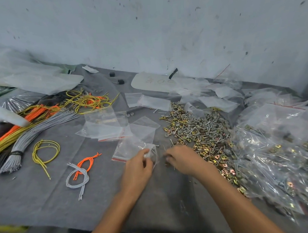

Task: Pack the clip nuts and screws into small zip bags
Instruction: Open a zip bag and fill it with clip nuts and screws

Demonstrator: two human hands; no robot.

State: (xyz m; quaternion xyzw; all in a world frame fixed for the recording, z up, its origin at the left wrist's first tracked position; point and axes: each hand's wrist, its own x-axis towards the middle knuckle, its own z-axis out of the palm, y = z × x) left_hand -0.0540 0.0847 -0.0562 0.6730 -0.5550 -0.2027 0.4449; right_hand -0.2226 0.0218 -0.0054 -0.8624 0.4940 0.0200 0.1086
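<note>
The left hand (pixel 140 164) pinches the mouth of a small zip bag (pixel 131 148), likely to hold it open toward the right hand (pixel 183 159). That hand's fingers curl inward just beside the bag, though I cannot tell whether they grip anything. On the grey table (pixel 46 195), filled bags (pixel 278 153) are heaped at the far right, probably to keep them clear; the loose pile of clip nuts and screws (pixel 201 131) lies beside the right hand, and empty zip bags (pixel 105 126) wait just beyond the left.
</note>
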